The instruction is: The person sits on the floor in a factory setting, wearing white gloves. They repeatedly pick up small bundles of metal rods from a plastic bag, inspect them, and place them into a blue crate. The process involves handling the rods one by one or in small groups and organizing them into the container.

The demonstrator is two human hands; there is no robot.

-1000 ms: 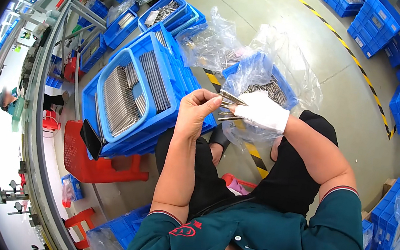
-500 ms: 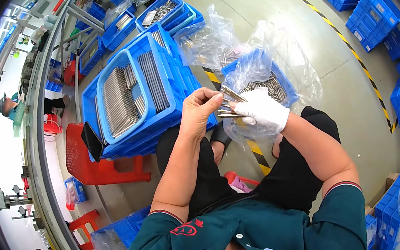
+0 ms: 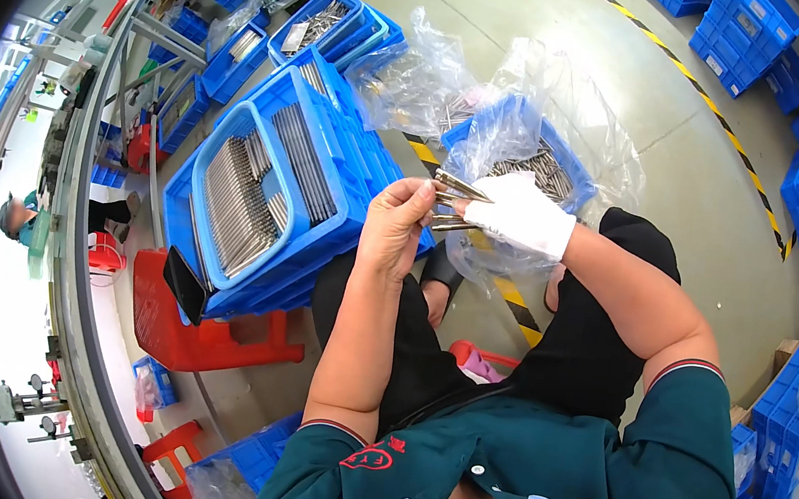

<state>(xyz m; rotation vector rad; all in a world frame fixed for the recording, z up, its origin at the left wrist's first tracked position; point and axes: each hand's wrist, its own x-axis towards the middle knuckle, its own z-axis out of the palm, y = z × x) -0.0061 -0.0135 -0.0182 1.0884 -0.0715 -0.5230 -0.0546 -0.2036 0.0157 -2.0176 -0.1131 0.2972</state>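
In the head view, the bundle of slender metal rods [image 3: 461, 186] is partly disappearing behind the fingers at both ends, so its full length is not showing. The gloved palm is covering most of the right fingertips, and the left hand's lower fingers are curling out of sight behind its thumb. A clear plastic bag [image 3: 505, 137] is draping over the floor crate [image 3: 584, 190] and veiling part of the loose rods [image 3: 548, 176] inside. Bench rails are partly hiding a co-worker [image 3: 23, 218] at far left, and the dark lens rim is cutting off the outer edges of the scene.

The bare left hand [image 3: 396, 221] is pinching the rod ends, thumb and forefinger closed together on them. The white-gloved right hand [image 3: 522, 217] is clamping the same bundle from the other side. The rods are spanning the narrow gap between both hands, above the person's knees.

Counting: two hands are working on one bundle, which is appearing to number four or five rods, though overlap is preventing a firm count. One light-blue tray [image 3: 297, 167] is holding packed rows of rods, too many to count. Two red stools [image 3: 170, 322] are showing at lower left.
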